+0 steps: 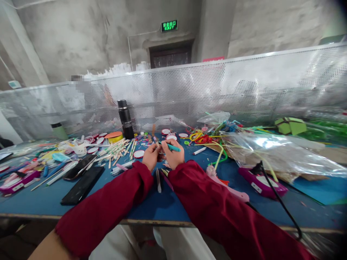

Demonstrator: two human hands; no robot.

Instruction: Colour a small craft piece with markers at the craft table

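In the middle of the table my right hand (175, 156) is closed around a teal pen (174, 147). Close beside it, my left hand (150, 156) pinches a small, pale, narrow piece with a purplish tip (155, 139), whose kind I cannot make out. The two hands nearly meet at the fingertips. On the blue table below them lie a whitish marker (158, 181) and a few thin sticks, partly covered by the right sleeve. Beyond the hands sit white discs with red rims (171, 137), and another disc (138, 154) rests left of my left hand.
Left are phones (82, 186), wooden sticks (116, 151), a black bottle (125, 120) and a purple box (20, 183). Right are a pink glue gun (230, 189), a second purple box with a black cable (261, 184), and plastic bags (282, 151). A perforated metal screen (217, 90) stands behind.
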